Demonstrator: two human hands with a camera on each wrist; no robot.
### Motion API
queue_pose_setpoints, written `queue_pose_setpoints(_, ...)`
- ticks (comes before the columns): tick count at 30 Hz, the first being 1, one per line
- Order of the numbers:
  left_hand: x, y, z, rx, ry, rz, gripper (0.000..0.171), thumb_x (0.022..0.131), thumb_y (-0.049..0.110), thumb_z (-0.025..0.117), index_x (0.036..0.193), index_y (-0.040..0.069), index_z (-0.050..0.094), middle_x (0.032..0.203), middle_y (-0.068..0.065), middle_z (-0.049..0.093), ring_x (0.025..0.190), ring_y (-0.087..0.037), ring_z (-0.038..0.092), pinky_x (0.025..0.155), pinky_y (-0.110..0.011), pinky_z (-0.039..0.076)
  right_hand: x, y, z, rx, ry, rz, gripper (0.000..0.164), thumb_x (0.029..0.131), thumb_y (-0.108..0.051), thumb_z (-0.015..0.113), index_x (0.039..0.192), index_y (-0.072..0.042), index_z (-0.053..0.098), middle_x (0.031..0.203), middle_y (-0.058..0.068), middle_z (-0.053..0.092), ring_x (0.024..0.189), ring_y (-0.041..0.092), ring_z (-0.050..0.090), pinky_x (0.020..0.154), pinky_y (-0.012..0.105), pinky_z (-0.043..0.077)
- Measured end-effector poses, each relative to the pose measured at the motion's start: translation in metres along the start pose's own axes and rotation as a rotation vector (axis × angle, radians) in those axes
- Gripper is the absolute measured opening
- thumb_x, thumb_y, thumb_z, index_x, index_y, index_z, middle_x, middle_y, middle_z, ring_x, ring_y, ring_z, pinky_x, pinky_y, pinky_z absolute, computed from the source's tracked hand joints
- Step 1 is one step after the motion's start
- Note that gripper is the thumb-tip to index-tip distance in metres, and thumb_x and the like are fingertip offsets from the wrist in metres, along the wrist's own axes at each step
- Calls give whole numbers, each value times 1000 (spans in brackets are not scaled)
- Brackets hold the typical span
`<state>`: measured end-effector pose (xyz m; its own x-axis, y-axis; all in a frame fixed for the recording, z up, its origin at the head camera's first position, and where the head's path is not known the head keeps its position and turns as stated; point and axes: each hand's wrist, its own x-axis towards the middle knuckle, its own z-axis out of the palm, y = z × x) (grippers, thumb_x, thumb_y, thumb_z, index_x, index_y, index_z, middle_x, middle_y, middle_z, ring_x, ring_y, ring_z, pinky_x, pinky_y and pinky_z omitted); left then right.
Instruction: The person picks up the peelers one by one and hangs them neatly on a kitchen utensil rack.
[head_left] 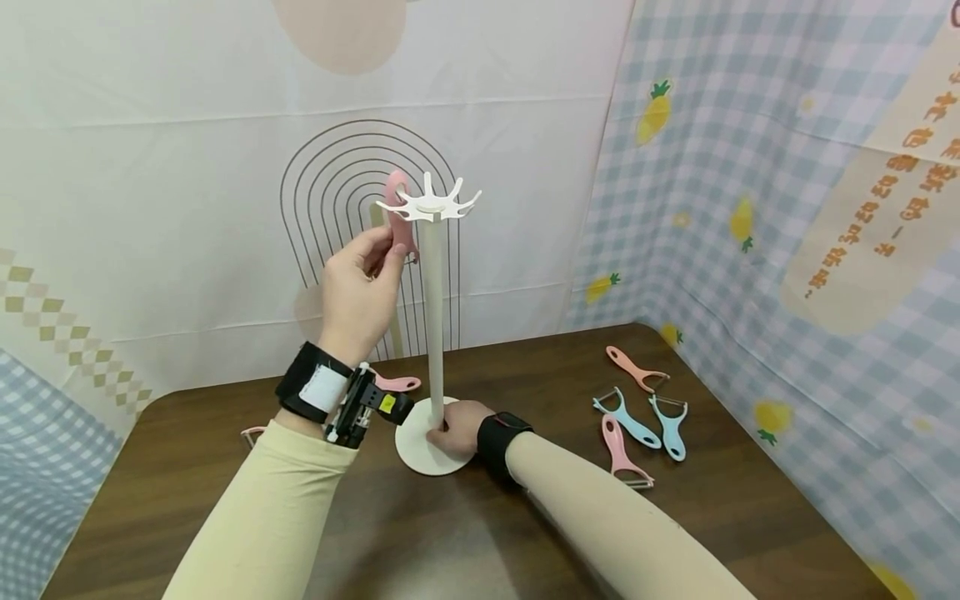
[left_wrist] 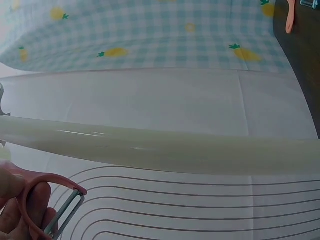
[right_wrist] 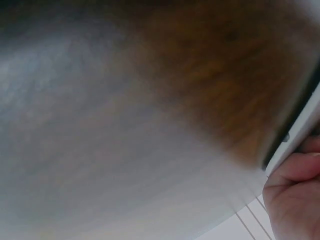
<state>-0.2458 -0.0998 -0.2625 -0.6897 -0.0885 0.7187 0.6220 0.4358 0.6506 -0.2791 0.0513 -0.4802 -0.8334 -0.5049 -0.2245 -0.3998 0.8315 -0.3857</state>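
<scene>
My left hand (head_left: 362, 287) pinches a pink peeler (head_left: 397, 208) between thumb and fingers, its holed handle end up and its blade end down. That handle end overlaps a prong at the left side of the white hook crown (head_left: 431, 206). In the left wrist view, the peeler's metal blade (left_wrist: 67, 212) and pink fork show beside the fingers. A pale pole (head_left: 433, 325) carries the crown and rises from a round white base (head_left: 416, 446). Low down, my right hand (head_left: 461, 427) grips the base's right edge, thumb on top.
On the brown table (head_left: 525, 375), two blue peelers (head_left: 633, 421) (head_left: 672, 429), an orange one (head_left: 633, 367) and a pink one (head_left: 617, 446) lie at the right. Another pink handle (head_left: 397, 382) lies behind the base. A pink piece (head_left: 252, 433) shows beside the left forearm. Printed cloth (head_left: 525, 167) hangs behind.
</scene>
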Motion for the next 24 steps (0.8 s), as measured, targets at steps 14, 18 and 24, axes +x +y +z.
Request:
queue_pose_setpoints(14, -12, -2, -1, 41, -59, 12, 25, 98, 11, 57, 120, 0, 63, 109, -10, 68, 98, -14, 66, 82, -25, 51, 11, 5, 8, -4, 19, -29, 27, 91, -41, 60, 94, -15, 66, 73, -7, 59, 68, 10, 55, 69, 27, 45)
queue_pose_setpoints(18, -16, -3, -1, 70, -76, 36, 28, 98, 11, 57, 123, 1, 62, 113, -11, 67, 104, -15, 64, 87, -27, 50, 5, 3, 3, -5, 8, -29, 26, 92, -40, 59, 93, -15, 66, 72, -7, 60, 69, 9, 55, 69, 26, 45)
queue_pose_setpoints(24, -29, -12, -10, 164, -100, 82, 34, 96, 17, 61, 128, 5, 60, 122, -9, 64, 114, -21, 58, 95, -39, 44, 4, 5, 3, -5, 11, -47, 27, 92, -40, 58, 94, -15, 66, 71, -7, 59, 67, 9, 54, 68, 25, 44)
